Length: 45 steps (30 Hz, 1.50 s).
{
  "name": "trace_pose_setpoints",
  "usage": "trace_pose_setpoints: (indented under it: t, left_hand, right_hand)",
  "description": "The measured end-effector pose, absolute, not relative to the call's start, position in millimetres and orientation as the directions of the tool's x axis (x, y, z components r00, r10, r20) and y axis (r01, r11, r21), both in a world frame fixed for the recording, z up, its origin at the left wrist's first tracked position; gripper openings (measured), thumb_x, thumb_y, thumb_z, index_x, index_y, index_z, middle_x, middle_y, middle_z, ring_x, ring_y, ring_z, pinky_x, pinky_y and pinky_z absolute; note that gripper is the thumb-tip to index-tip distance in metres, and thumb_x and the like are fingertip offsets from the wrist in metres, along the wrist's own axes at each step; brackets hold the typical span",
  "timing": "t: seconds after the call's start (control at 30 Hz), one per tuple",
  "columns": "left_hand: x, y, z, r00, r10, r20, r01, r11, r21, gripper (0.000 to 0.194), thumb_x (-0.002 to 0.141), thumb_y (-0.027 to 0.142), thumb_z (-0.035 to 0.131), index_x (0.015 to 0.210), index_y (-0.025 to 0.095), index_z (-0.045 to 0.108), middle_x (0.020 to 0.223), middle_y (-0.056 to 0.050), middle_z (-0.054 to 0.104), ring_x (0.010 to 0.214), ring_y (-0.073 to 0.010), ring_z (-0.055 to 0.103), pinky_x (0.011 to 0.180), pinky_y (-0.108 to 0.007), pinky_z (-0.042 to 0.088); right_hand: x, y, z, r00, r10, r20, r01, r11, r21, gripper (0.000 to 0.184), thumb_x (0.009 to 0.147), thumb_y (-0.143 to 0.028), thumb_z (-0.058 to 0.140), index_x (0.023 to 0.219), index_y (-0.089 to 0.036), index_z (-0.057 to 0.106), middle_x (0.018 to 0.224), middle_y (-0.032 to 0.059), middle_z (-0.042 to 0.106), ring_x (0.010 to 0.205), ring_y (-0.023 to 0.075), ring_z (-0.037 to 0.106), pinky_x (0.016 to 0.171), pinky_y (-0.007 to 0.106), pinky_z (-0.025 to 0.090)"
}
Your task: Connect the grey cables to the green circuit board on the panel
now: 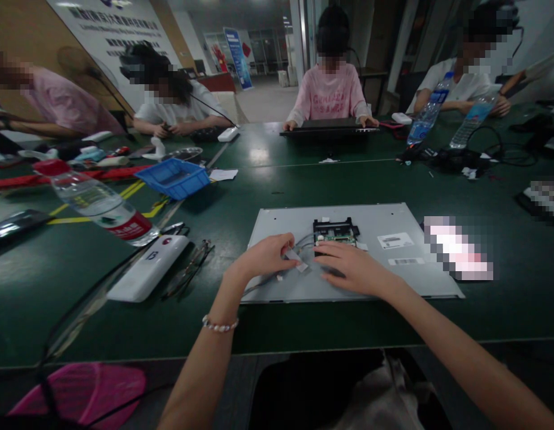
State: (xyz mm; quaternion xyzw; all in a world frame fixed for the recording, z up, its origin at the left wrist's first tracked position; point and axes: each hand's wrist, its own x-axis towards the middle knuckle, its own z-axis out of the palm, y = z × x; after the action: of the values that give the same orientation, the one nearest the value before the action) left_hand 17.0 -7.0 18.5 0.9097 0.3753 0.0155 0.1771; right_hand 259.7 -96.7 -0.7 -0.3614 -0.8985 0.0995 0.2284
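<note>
Pink basket: The pink basket (119, 394) sat lowest, under the table's near edge.
Left hand: The left hand (270, 254) had its thumb and finger pinched on a clear strip (297, 261).
Right hand: The right hand (355, 269) was spread out loosely, with nothing seen in its grip. Its fingers reached the near side of the circuit board (337, 235) – how hard they pressed, I cannot tell.
Metal panel: The big flat panel (277, 224) lay on the table in front of the person, under both hands.
Wires: The gray wires (306, 237) ran by the left hand to the board. A hard tug on the strip could pull them loose, and a heavy push could hurt the board.
Table: The green table (299, 182) held a white box (149, 269) and a water bottle (104, 206) at left, with a blue tray (176, 181) farther back.
Room: Across the table, a person in pink (328, 92) held a black screen (330, 127) – other people sat nearby.
</note>
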Motion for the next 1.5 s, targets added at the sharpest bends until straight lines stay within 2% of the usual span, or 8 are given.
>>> trace_pose_setpoints:
  t: [0.2, 0.4, 0.5, 0.67, 0.87, 1.07, 1.3, 1.5]
  left_hand:
    - [18, -8, 20, 0.723, 0.684, -0.099, 0.675, -0.670, 0.308, 0.035, 0.075, 0.046, 0.058, 0.096, 0.019, 0.052, 0.080, -0.002, 0.055, 0.071, -0.0177, 0.051, 0.062, -0.028, 0.036]
    - [16, -11, 24, 0.725, 0.688, 0.022, 0.657, -0.701, 0.275, 0.042, 0.078, 0.049, 0.056, 0.107, 0.019, 0.052, 0.105, -0.007, 0.050, 0.092, -0.0212, 0.051, 0.080, -0.031, 0.041]
    - [16, -12, 24, 0.717, 0.694, 0.067, 0.660, -0.706, 0.256, 0.042, 0.080, 0.049, 0.054, 0.109, 0.019, 0.052, 0.110, -0.008, 0.047, 0.098, -0.0221, 0.050, 0.087, -0.033, 0.039]
    - [16, -9, 22, 0.683, 0.722, 0.108, 0.689, -0.686, 0.233, 0.039, 0.085, 0.048, 0.047, 0.111, 0.019, 0.051, 0.113, -0.009, 0.047, 0.101, -0.0230, 0.049, 0.090, -0.035, 0.038]
    - [13, -3, 17, 0.707, 0.708, 0.005, 0.679, -0.679, 0.279, 0.029, 0.087, 0.041, 0.046, 0.104, 0.018, 0.052, 0.092, -0.006, 0.056, 0.081, -0.0186, 0.055, 0.074, -0.030, 0.041]
    - [14, -2, 18, 0.702, 0.709, -0.066, 0.685, -0.648, 0.332, 0.024, 0.085, 0.026, 0.043, 0.105, 0.019, 0.053, 0.079, -0.002, 0.059, 0.068, -0.0160, 0.055, 0.064, -0.027, 0.039]
    - [14, -3, 22, 0.715, 0.699, 0.002, 0.647, -0.663, 0.376, 0.022, 0.087, 0.021, 0.036, 0.098, 0.020, 0.055, 0.091, -0.004, 0.061, 0.083, -0.0172, 0.057, 0.074, -0.028, 0.041]
    - [1, 5, 23, 0.595, 0.796, 0.111, 0.726, -0.591, 0.351, 0.028, 0.090, 0.019, 0.030, 0.103, 0.020, 0.055, 0.096, -0.006, 0.062, 0.087, -0.0176, 0.058, 0.078, -0.029, 0.041]
  right_hand:
    - [266, -93, -2, -0.565, 0.744, 0.356, 0.649, 0.667, -0.365, 0.035, 0.090, -0.030, 0.047, 0.124, -0.022, 0.053, 0.135, 0.0067, 0.048, 0.129, 0.0206, 0.038, 0.106, 0.044, 0.033]
    - [308, -80, -8, -0.149, 0.926, 0.346, 0.825, 0.310, -0.472, 0.034, 0.088, -0.028, 0.045, 0.120, -0.020, 0.055, 0.120, 0.0093, 0.056, 0.114, 0.0240, 0.050, 0.098, 0.046, 0.041]
    - [328, -77, -15, -0.023, 0.965, 0.260, 0.830, 0.163, -0.533, 0.031, 0.086, -0.025, 0.046, 0.113, -0.015, 0.058, 0.110, 0.0120, 0.060, 0.102, 0.0241, 0.056, 0.090, 0.042, 0.045]
    - [339, -76, -23, -0.041, 0.991, 0.125, 0.799, 0.108, -0.592, 0.029, 0.079, -0.028, 0.055, 0.104, -0.016, 0.062, 0.101, 0.0115, 0.062, 0.086, 0.0219, 0.060, 0.078, 0.037, 0.048]
    - [335, -76, -22, -0.138, 0.984, 0.116, 0.788, 0.180, -0.589, 0.023, 0.077, -0.030, 0.057, 0.094, -0.018, 0.066, 0.090, 0.0080, 0.061, 0.082, 0.0208, 0.059, 0.075, 0.035, 0.048]
    - [331, -77, -19, -0.119, 0.986, 0.112, 0.792, 0.163, -0.589, 0.016, 0.075, -0.023, 0.055, 0.086, -0.018, 0.067, 0.088, 0.0067, 0.062, 0.081, 0.0197, 0.059, 0.074, 0.034, 0.047]
    - [337, -75, -18, -0.071, 0.997, 0.041, 0.683, 0.079, -0.726, 0.012, 0.076, -0.024, 0.054, 0.083, -0.020, 0.064, 0.078, 0.0022, 0.067, 0.073, 0.0172, 0.062, 0.066, 0.029, 0.048]
    - [356, -74, -13, 0.113, 0.988, 0.104, 0.746, -0.016, -0.666, 0.016, 0.077, -0.025, 0.053, 0.085, -0.019, 0.066, 0.080, 0.0044, 0.068, 0.073, 0.0179, 0.063, 0.064, 0.029, 0.046]
